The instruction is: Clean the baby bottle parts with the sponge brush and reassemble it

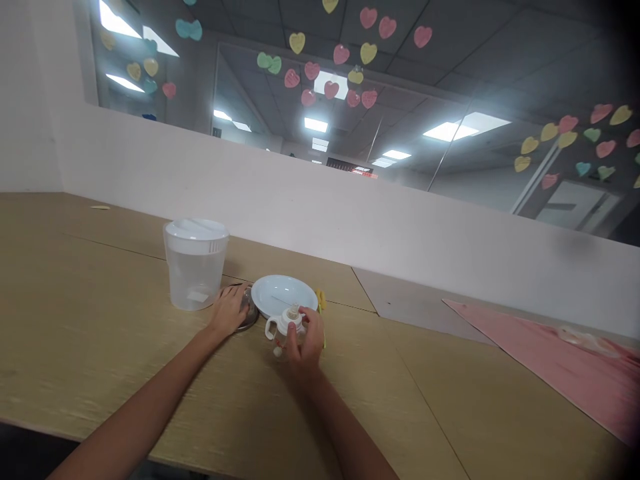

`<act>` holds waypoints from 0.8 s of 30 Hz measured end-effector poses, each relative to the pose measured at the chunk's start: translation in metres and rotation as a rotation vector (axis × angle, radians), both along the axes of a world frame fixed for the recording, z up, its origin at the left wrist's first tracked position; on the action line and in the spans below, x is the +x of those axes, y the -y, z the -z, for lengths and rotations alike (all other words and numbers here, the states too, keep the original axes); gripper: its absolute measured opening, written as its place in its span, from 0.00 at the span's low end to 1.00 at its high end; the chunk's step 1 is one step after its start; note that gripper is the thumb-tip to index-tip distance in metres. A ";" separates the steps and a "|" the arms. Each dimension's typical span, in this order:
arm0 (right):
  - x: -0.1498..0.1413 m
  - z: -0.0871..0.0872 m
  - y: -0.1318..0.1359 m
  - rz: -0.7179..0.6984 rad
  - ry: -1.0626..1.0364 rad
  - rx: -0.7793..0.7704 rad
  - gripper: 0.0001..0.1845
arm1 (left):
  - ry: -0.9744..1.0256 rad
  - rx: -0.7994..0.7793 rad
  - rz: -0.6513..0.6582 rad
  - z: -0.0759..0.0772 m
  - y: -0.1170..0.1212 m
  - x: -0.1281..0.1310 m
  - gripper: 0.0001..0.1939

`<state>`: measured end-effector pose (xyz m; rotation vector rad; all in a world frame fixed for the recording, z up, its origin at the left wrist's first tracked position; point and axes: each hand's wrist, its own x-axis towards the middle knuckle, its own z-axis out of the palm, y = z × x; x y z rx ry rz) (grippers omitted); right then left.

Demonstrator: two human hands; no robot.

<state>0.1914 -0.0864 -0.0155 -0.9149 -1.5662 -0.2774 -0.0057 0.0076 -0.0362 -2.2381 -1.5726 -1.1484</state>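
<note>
My right hand (307, 339) grips a small baby cup (289, 323) by its right side, thumb in front and fingers behind. The cup has a white top, a pale ridged spout and a white side handle; a small whitish ball hangs at its lower front. My left hand (231, 309) curves over a shiny round dish or lid (249, 312), which looks like metal or glass and is partly covered by my fingers. Just behind the cup sits a white plate (284, 291). A clear lidded pitcher (196, 267) stands upright to the left of my left hand.
Something yellow (321, 299) shows beside the plate, partly hidden behind my right hand. A pink cloth (545, 360) lies at the right of the wooden table (100, 333). A low white wall (300, 200) under a window with heart stickers borders the back; a small flat piece (101, 207) lies far left.
</note>
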 end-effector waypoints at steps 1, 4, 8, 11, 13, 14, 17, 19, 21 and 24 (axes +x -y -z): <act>0.000 0.000 0.000 0.007 0.001 0.003 0.14 | -0.008 -0.013 -0.027 -0.001 0.001 0.001 0.23; -0.001 -0.001 0.000 0.022 0.005 0.011 0.14 | -0.031 -0.051 -0.106 -0.001 0.003 0.003 0.23; -0.001 0.000 0.000 0.029 0.008 0.007 0.15 | 0.002 -0.099 -0.156 -0.001 0.006 0.004 0.23; 0.000 -0.001 -0.001 0.050 -0.003 0.036 0.17 | 0.216 -0.005 -0.210 -0.010 0.009 0.004 0.26; 0.000 -0.003 0.000 0.087 0.007 0.080 0.19 | 0.419 0.176 -0.190 -0.021 0.014 0.005 0.28; 0.001 -0.004 0.000 0.108 0.027 0.109 0.20 | 0.507 0.278 -0.150 -0.026 0.018 0.007 0.29; 0.002 -0.009 0.001 0.160 0.145 0.225 0.25 | 0.600 0.510 0.032 -0.035 0.036 0.017 0.29; 0.003 -0.010 0.001 0.188 0.234 0.296 0.29 | 0.468 0.607 0.197 -0.034 0.050 0.026 0.28; 0.004 -0.010 0.000 0.197 0.307 0.363 0.29 | 0.243 0.690 0.416 -0.030 0.063 0.037 0.28; 0.007 -0.010 -0.001 0.170 0.372 0.407 0.23 | 0.071 0.703 0.665 -0.024 0.078 0.050 0.28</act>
